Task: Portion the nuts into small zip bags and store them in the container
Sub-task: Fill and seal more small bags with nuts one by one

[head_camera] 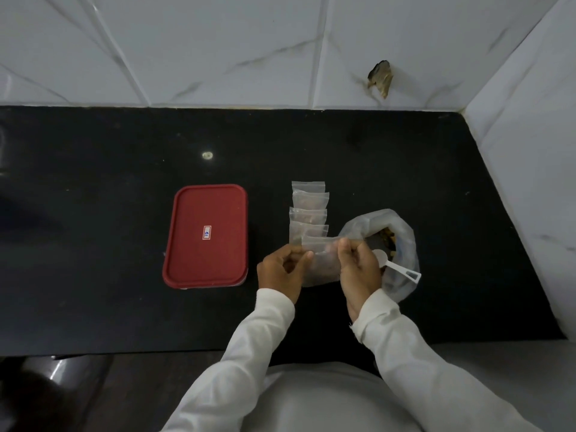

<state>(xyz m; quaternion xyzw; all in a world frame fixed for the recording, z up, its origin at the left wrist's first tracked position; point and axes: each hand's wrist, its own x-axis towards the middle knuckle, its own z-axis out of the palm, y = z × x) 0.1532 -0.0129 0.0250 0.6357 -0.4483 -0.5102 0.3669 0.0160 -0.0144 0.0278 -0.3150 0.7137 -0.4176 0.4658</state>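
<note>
Head view. You hold one small bag above the black counter, its zip strip pinched between both hands. The left hand pinches the strip's 9 o'clock end between thumb and curled fingers. The right hand pinches the 3 o'clock end the same way. Brownish contents show dimly in the bag's lower half; whether the zip is sealed cannot be told.

At 12 o'clock of the bag, a row of filled bags lies overlapped, running away from you. At 3 o'clock, just behind the right hand, the sack stands open with nuts visible at its mouth. A white scoop lies across its rim; whether the hand touches it cannot be told. At 9 o'clock, apart from the bags, the container sits with its red lid on.

Handling, by judgement: the bag is light, limp and slick, and its film will probably buckle under any grip on the body. Take it by the stiffer zip strip, as you do now, and run the pinch along the strip to seal it. The nuts make the bottom heavy, so keep the mouth at 12 o'clock until the zip is shut. Filled bags likely slide on one another; lift them singly, by the strip. The container wants its lid taken off first.
</note>
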